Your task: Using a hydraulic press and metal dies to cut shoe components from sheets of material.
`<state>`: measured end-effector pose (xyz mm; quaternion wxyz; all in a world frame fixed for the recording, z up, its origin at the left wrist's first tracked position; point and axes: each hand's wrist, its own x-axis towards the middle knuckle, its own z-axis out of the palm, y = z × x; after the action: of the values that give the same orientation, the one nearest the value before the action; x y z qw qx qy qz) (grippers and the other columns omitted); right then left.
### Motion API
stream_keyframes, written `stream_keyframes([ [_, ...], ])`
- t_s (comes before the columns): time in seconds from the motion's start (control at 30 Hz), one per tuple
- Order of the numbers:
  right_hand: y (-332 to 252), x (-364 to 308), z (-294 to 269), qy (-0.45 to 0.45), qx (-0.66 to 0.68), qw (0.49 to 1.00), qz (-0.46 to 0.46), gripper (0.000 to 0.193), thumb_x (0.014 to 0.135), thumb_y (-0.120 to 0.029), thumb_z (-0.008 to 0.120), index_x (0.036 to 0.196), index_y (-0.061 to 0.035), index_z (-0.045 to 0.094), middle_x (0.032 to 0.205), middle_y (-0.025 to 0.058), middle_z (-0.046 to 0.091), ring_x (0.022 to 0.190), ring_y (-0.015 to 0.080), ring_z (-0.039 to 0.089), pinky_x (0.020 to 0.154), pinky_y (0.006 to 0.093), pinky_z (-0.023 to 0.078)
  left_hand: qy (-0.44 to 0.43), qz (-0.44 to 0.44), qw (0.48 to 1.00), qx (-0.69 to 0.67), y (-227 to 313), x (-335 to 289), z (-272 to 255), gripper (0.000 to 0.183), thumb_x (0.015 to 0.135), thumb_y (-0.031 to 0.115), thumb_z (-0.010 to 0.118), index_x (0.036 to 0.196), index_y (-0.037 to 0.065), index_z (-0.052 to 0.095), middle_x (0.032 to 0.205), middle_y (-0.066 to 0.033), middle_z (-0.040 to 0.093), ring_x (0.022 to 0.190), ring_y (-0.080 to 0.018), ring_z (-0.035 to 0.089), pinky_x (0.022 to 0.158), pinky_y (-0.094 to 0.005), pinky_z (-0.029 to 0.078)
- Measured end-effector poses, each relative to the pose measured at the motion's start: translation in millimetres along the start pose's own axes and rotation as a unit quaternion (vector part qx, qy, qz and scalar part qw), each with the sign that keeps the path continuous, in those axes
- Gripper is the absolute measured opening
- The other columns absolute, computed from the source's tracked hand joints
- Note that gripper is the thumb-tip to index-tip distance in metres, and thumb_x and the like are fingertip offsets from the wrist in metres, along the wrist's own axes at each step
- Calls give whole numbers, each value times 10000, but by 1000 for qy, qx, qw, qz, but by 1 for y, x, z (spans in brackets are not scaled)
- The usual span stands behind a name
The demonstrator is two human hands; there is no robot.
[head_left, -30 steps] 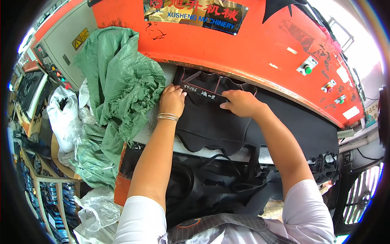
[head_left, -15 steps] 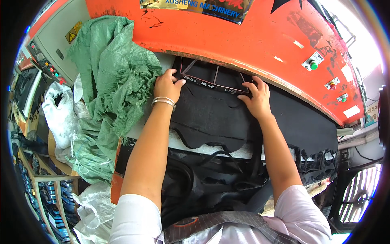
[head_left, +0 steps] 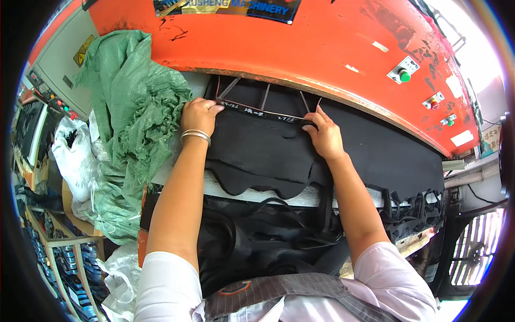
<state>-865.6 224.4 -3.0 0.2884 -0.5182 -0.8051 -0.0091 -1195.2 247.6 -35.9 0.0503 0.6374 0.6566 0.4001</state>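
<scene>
A cutting die (head_left: pixel 252 110), a thin upright metal frame with cross struts and handwritten marks on its front wall, stands on a black sheet (head_left: pixel 257 142). Its far part disappears beneath the orange machine's lower edge. At the die's left front corner, my left hand (head_left: pixel 199 117) is closed, fingers curled and thumb against the rim; bangles circle that wrist. My right hand (head_left: pixel 326 138) pinches the right end of the same front wall between thumb and fingers. Wavy cut-outs mark the sheet's near edge.
The orange press (head_left: pixel 343 59) spans the far side, with a green button (head_left: pixel 404 75) and a red button (head_left: pixel 433 103) at right. A crumpled green woven sack (head_left: pixel 129 91) lies at left. Black offcuts (head_left: pixel 268 231) hang before me. White bags (head_left: pixel 75 155) and shelving (head_left: pixel 70 241) stand lower left.
The whole view has shifted slightly, so the machine and die appear farther left. Both hands stay on the die's front corners, with the right fingers a little changed in pose.
</scene>
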Motion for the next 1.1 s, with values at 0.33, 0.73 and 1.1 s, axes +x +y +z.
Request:
stream_keyframes([
  [0.33,11,9,-112,-18,175,984,-1,757,782,-202,761,1436,-123,388,1420,218,438,1295,384,441,1073,421,375,-82,-59,994,-38,42,17,-19,257,737,238,750,928,66,737,901,-148,668,880,-343,607,800,-404,480],
  [0.73,384,-47,-359,507,25,839,195,681,1012,-419,402,1437,94,265,1511,286,241,1426,343,219,1164,411,163,-187,288,890,-301,411,-3,87,219,844,249,662,896,44,718,867,-148,684,837,-304,657,767,-392,518],
  [1.1,453,-23,-442,503,55,812,292,884,956,-613,337,1471,83,164,1529,328,98,1443,412,76,1169,458,87,-192,271,926,-177,500,32,74,335,880,315,579,705,37,642,726,-199,626,731,-390,616,658,-477,480],
])
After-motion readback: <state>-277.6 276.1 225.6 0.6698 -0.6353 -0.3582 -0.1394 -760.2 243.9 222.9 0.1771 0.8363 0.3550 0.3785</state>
